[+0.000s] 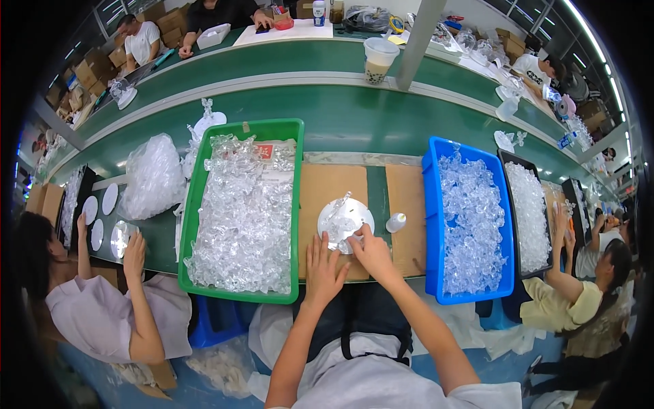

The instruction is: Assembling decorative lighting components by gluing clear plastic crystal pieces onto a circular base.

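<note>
A round white disc (363, 212) lies on the brown cardboard in front of me, with a clear plastic piece (338, 215) standing on its left part. My left hand (323, 271) rests at the disc's lower left edge, its fingers stretched out and touching the rim. At the disc's lower right, my right hand (372, 253) has its thumb and fingers pinched together over the surface. Whatever those fingertips hold is too small to make out. Just right of the disc stands a small white bottle (396, 222) with a pale tip.
A green bin (297, 204) of clear plastic pieces is on my left, a blue bin (432, 204) of similar pieces on my right. Beyond it is a black tray (503, 160). A cup (379, 60) stands on the ledge ahead. Co-workers sit on both sides and opposite.
</note>
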`<state>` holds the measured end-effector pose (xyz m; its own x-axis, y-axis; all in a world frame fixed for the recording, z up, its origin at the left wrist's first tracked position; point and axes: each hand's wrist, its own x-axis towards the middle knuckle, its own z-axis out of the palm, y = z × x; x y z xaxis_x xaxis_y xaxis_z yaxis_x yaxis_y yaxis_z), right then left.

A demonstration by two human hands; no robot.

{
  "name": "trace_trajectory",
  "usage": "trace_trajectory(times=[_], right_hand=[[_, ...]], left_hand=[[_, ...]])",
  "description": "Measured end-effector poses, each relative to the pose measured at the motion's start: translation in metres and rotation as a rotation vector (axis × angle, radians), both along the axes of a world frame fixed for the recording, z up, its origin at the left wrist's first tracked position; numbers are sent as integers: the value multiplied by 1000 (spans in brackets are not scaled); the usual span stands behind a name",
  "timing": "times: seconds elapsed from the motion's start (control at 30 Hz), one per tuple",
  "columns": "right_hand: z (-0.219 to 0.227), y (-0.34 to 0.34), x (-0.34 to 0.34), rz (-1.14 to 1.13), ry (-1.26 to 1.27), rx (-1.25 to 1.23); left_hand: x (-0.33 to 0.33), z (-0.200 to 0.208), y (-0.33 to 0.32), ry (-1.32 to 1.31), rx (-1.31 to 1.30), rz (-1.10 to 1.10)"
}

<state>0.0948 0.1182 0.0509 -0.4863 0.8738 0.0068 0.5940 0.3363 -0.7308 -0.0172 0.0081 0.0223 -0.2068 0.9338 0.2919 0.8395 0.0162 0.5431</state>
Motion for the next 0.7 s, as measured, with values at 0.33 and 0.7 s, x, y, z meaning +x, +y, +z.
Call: trace_trajectory(times=[0.33, 0.7], right_hand=[[3, 5, -3, -27, -140, 216], [-5, -10, -9, -4, -60, 332]], left_hand=[[-4, -1, 2, -10, 36, 63], [-2, -1, 2, -20, 22, 88]])
